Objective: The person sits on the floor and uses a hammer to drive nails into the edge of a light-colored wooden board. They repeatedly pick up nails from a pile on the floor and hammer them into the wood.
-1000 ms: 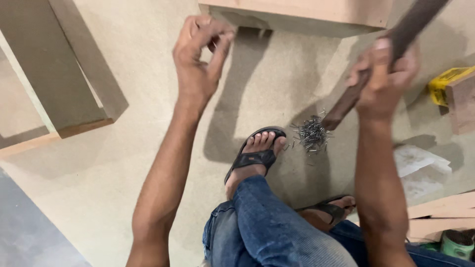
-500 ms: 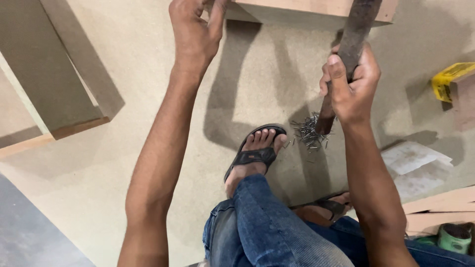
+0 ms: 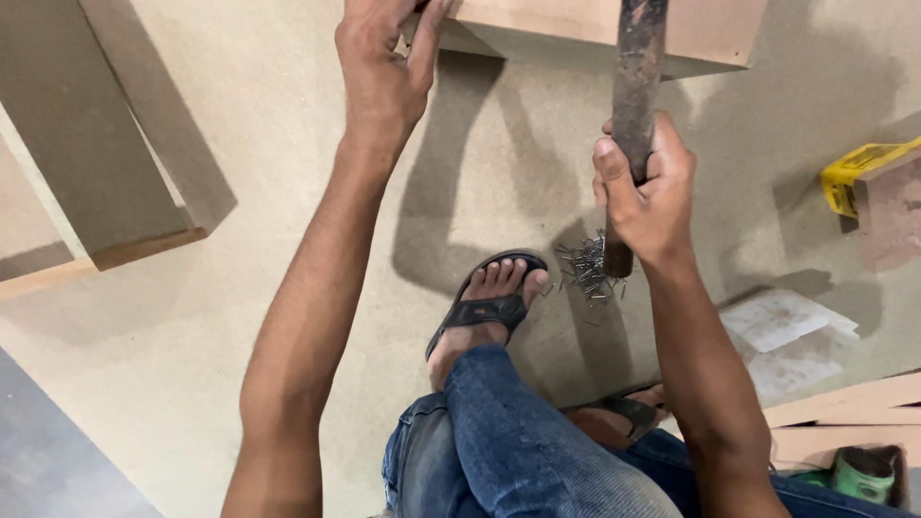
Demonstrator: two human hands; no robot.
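Right hand has its fingers wrapped tight around a dark hammer handle. Left hand fingers are pinched together at the wooden board edge, nails piled on the floor.

Layout on the floor

A board is set at 12 o'clock, nails lie centrally beside the foot, and a panel is placed at 10 o'clock.

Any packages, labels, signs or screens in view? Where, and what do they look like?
Yellow box: right edge, on the floor beside a wooden block; flat, rectangular, dark print.
White paper sheets: floor, lower right; crumpled, faint markings.
Green round container: bottom right corner; dark top.
No signs or screens.
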